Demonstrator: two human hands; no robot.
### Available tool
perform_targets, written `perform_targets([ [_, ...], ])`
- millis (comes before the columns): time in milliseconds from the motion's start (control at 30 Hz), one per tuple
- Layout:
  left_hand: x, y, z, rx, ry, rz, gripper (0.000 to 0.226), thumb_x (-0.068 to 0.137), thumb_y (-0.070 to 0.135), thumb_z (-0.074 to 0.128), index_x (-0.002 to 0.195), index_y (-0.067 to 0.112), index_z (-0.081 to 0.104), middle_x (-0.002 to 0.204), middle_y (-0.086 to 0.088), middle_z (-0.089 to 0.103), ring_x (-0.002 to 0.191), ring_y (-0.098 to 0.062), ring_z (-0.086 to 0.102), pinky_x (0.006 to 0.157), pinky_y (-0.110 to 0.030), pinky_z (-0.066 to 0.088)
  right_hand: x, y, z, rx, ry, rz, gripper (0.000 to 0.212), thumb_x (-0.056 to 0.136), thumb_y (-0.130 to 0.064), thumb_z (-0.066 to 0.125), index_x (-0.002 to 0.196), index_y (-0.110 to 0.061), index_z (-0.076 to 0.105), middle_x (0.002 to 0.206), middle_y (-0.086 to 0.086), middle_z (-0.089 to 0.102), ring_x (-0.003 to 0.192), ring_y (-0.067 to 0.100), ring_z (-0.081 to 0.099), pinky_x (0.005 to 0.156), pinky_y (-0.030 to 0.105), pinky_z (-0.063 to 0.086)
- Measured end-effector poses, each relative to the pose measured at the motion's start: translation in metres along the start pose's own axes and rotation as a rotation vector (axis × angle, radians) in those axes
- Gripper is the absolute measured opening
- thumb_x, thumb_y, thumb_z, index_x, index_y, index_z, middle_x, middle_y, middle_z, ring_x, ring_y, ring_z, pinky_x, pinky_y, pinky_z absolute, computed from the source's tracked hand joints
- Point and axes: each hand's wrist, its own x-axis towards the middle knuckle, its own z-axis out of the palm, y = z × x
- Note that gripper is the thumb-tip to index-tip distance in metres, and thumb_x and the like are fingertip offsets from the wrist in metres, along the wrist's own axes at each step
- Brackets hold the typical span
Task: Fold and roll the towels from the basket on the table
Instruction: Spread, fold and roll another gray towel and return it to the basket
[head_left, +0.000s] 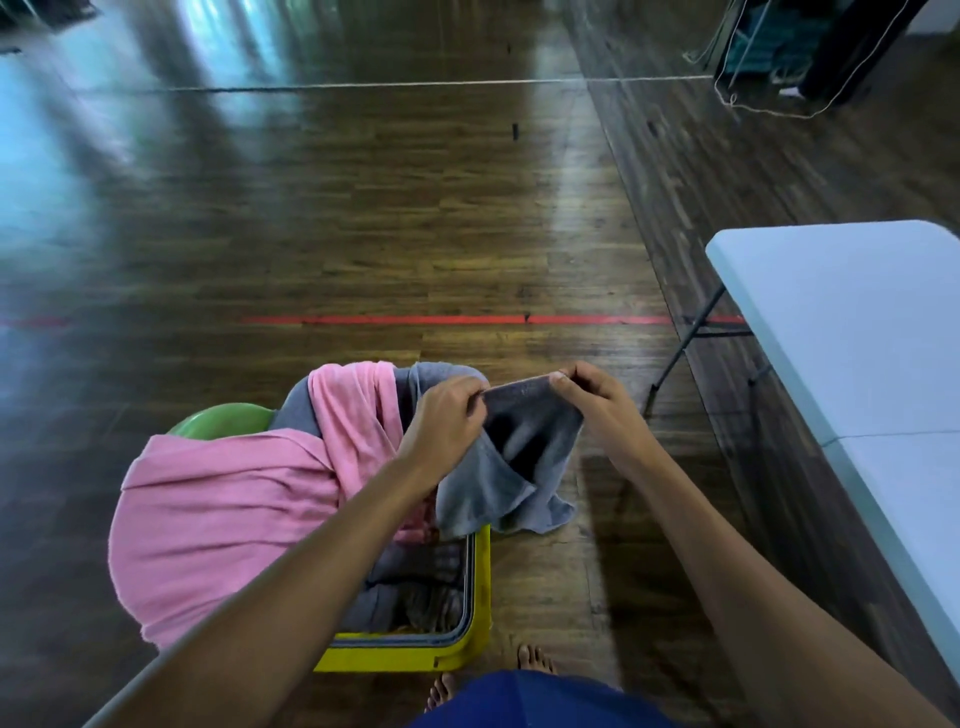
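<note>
Pink towel (223, 519) draped the left rim of the yellow basket (480, 597). Above its far right corner, our left hand (447, 415) pinched one end of the grey towel (524, 441) along its top hem, and our right hand (597, 405) pinched the other. The cloth hung slack. We judged it best to slide both pinches out to the corners, then spread it along the left edge of the table (857, 322).

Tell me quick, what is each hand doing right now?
Left hand: closed, pinching the grey towel by its top edge.
Right hand: closed, pinching the same edge of the grey towel.
</note>
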Motion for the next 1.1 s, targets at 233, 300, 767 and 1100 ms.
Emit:
perform_targets([
  [233,0.014,0.016,-0.015,-0.282,-0.007,-0.176,0.015,0.093,0.007,0.056,0.094,0.008,0.071,0.089,0.002,0.071,0.083,-0.006,0.061,0.075,-0.012,0.043,0.003,0.008,-0.015,-0.077,-0.005,0.064,0.022,0.095,-0.024,0.059,0.080,-0.008,0.058,0.072,0.000,0.054,0.069,0.010,0.051,0.065,0.023,0.041],
  [300,0.025,0.030,-0.020,-0.375,-0.084,-0.176,0.016,0.095,0.007,0.052,0.088,0.008,0.066,0.082,-0.002,0.065,0.076,-0.007,0.056,0.073,-0.019,0.042,0.006,0.008,-0.008,-0.066,-0.070,0.068,0.013,0.093,-0.025,0.063,0.086,-0.014,0.063,0.078,-0.001,0.062,0.074,0.011,0.059,0.069,0.026,0.046],
  [767,0.037,0.039,-0.019,-0.003,-0.086,0.126,0.012,0.094,0.010,0.053,0.095,0.006,0.064,0.090,-0.007,0.063,0.083,-0.019,0.058,0.073,-0.017,0.035,0.016,-0.025,0.008,-0.059,0.087,-0.127,0.031,0.097,-0.026,0.057,0.067,-0.021,0.059,0.063,-0.008,0.051,0.064,0.008,0.049,0.061,0.022,0.039],
  [1100,0.038,0.012,-0.038,-0.077,0.101,-0.096,0.014,0.090,0.010,0.063,0.096,0.007,0.075,0.095,-0.002,0.074,0.089,-0.011,0.065,0.076,-0.014,0.039,0.019,-0.008,-0.047,-0.136,0.261,-0.091,0.042,0.097,-0.033,0.056,0.074,0.001,0.050,0.067,0.004,0.042,0.064,0.013,0.040,0.064,0.033,0.031],
])
